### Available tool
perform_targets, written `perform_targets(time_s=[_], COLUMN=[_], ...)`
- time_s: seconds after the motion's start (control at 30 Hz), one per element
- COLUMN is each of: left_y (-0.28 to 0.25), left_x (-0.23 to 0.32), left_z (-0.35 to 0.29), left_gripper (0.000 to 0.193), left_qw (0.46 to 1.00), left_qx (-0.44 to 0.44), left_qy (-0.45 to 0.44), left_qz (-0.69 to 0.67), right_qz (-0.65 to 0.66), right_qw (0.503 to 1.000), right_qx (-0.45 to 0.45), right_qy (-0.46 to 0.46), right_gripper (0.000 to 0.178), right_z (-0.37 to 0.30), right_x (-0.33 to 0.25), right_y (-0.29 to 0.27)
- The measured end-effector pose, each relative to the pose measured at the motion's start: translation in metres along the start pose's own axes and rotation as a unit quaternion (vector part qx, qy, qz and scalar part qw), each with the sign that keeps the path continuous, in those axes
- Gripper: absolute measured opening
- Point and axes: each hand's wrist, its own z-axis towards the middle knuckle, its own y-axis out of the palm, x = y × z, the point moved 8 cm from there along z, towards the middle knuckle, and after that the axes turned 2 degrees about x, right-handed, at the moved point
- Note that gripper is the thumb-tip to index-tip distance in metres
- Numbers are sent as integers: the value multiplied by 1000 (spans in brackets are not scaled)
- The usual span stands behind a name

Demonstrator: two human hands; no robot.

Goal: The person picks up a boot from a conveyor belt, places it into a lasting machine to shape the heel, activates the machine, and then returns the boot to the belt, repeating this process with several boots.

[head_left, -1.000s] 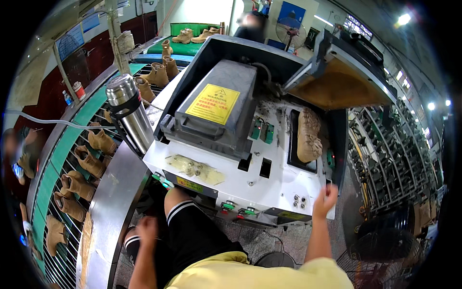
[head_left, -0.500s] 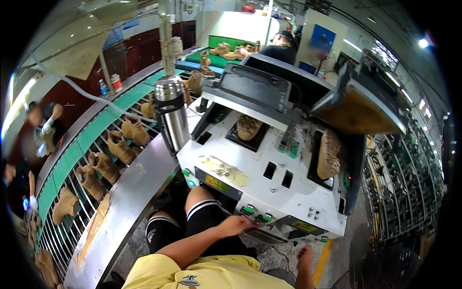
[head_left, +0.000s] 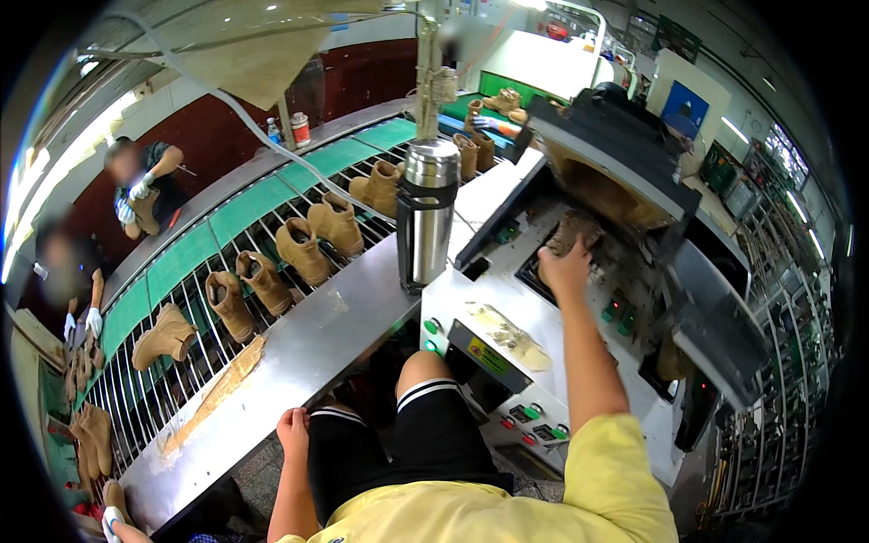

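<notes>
My right hand (head_left: 568, 267) is closed around a tan lace-up boot (head_left: 577, 228), which sits in the left station of a white two-station machine (head_left: 471, 303). That station's black lid (head_left: 615, 185) stands raised above the boot, and its brown underside shows. My left hand (head_left: 294, 432) is curled loosely beside my knee, close to the edge of the metal table, and nothing shows in it. At the right station, a second boot (head_left: 672, 359) is partly hidden under a lowered dark lid (head_left: 715, 335).
A steel thermos (head_left: 428, 217) stands at the table's (head_left: 299, 362) far end. Several tan boots (head_left: 301, 251) line the roller rack (head_left: 195, 385) along a green strip. Push buttons (head_left: 532, 412) sit on the machine front. Two people (head_left: 143, 185) with gloved hands work at left.
My view has turned left. The left lid has risen and the right one has come down. My right hand has reached onto the left boot; my left hand has left the buttons.
</notes>
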Motion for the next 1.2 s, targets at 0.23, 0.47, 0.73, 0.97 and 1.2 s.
perform_targets(time_s=[0.23,0.47,0.73,0.97,1.2], left_y=[-46,-11,114,215,65], left_x=[-6,35,45,165,162], left_z=[-18,-32,-92,-141,-61], left_gripper=[24,18,25,89,68], left_qw=[997,996,931,814,828], left_qx=[61,23,-317,-521,-151], left_qy=[-22,-36,-142,10,-144], left_qz=[-34,-80,-110,-258,-520], right_qz=[-250,-2,455,651,565], right_qw=[936,948,840,738,728], right_qx=[-224,-319,-226,-140,-348], right_qy=[104,15,188,109,-170], right_gripper=[104,39,50,63,55], right_z=[87,205,107,-209,-372], right_x=[40,97,98,-69,-216], right_y=[112,122,-7,-79,-24])
